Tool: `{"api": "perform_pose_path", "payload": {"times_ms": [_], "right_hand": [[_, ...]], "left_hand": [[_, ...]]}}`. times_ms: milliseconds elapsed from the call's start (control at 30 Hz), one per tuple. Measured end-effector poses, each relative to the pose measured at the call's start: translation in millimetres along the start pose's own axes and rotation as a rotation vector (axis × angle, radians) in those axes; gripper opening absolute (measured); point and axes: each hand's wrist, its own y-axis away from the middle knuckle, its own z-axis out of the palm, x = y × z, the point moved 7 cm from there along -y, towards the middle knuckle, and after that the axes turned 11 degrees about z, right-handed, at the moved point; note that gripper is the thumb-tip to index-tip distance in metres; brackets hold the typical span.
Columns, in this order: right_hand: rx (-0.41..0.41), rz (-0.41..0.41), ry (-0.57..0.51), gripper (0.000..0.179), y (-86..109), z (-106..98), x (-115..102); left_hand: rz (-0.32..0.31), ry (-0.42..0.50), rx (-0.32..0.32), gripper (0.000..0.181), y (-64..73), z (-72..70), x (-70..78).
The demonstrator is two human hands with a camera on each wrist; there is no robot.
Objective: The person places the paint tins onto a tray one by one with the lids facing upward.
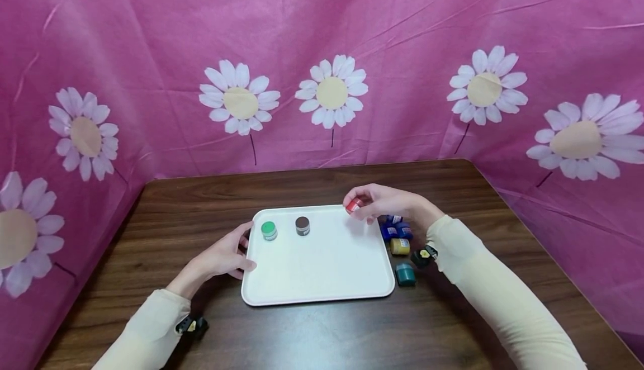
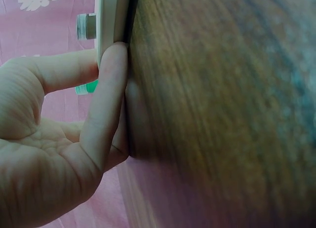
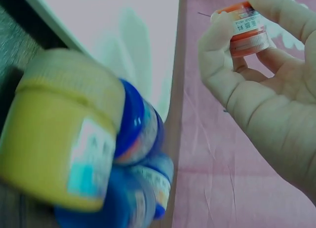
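Head view: right hand (image 1: pixel 383 200) bends over the tray (image 1: pixel 322 269), fingers pinching a red jar (image 1: pixel 354 205); left hand (image 1: pixel 225 255), fingers spread, touches its edge.

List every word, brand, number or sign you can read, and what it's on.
None reads for certain.
Red jar in the right hand: printed label, too small to read.
Yellow jar: label, too blurred.
Blue jars: labels, too blurred.
Green jar, brown jar, teal jar: any print too small.
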Motion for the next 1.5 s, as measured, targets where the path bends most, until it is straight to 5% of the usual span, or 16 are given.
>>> {"api": "perform_pose_path", "payload": {"times_ms": [667,1500], "right_hand": [[-0.017,0.059,0.142,0.030,-42.8,28.7,-9.2],[-0.043,0.102,0.224,0.024,-53.3,41.5,2.2]], "left_hand": [[0.011,-0.009,0.006,0.100,-0.2,-1.9,0.4],[0.005,-0.044,0.015,0.101,-0.4,-0.4,0.2]]}}
